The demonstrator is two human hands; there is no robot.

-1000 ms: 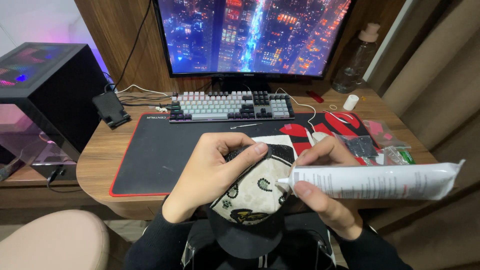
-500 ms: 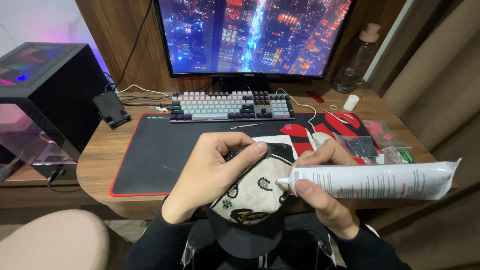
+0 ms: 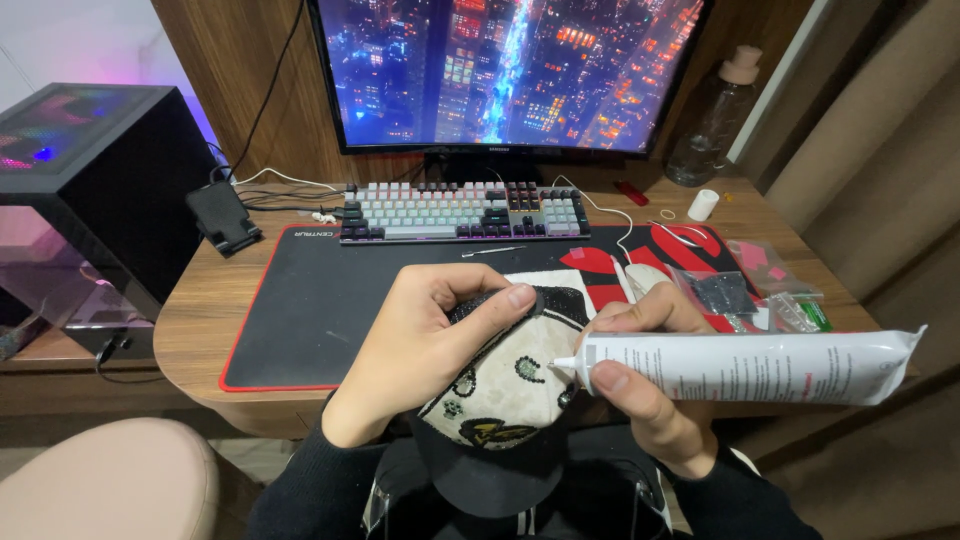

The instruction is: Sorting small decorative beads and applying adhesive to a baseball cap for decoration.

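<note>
Left hand (image 3: 425, 350) grips the cream fabric cap with a black brim and rhinestone patches (image 3: 500, 400) by its crown, thumb on top, fingers hidden underneath. Right hand (image 3: 640, 385) is closed around the long white plastic glue tube (image 3: 750, 365), nozzle tip touching the cap's front panel. Cap sits below the worktop's near edge, over the lap; its brim is partly lost against dark clothing. Behind it, the black red-edged desk mat (image 3: 320, 300) covers the wooden worktop (image 3: 195, 315). Grey-and-white mechanical keyboard (image 3: 465, 210) lies along the mat's far edge. Small clear bags (image 3: 760, 295) near the right edge hold contents too small to identify.
</note>
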